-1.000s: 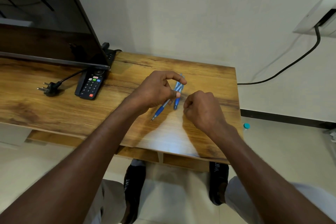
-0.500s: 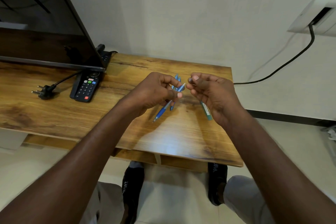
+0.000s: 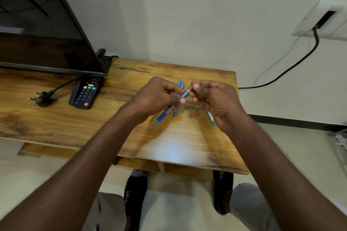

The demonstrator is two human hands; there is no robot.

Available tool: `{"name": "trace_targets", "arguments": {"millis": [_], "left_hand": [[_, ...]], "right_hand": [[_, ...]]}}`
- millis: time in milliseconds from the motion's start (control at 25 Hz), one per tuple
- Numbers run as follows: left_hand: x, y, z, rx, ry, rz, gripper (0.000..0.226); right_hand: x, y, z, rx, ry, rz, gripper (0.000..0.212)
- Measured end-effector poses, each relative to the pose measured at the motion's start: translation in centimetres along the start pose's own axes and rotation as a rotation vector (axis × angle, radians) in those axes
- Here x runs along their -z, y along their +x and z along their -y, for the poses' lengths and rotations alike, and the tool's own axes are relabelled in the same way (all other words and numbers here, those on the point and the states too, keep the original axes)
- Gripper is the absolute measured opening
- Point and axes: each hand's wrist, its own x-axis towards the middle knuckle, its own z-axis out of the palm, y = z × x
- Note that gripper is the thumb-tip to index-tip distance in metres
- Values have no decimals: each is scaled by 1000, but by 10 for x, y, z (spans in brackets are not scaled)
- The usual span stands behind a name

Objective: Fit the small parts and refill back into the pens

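Observation:
My left hand grips a blue pen above the wooden table, its tip pointing down to the left. My right hand pinches the top end of that pen between thumb and forefinger. A green pen is tucked under the right hand's curled fingers, its lower end sticking out below the palm. Two more blue pens lie on the table behind my hands, partly hidden.
A black remote and a loose black plug lie at the left, in front of a dark TV screen. A black cable runs to a wall socket. The table's right edge is near my right wrist.
My right hand lifted off the table with the green pen and moved up and left to the top end of the blue pen. The left hand stayed about where it was.

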Motion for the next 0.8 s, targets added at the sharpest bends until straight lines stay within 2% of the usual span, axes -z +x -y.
{"name": "trace_targets", "arguments": {"millis": [800], "left_hand": [[0,-1,-1,3,16,-9,25]], "right_hand": [[-2,-3,0,-8,2,-6,14]]}}
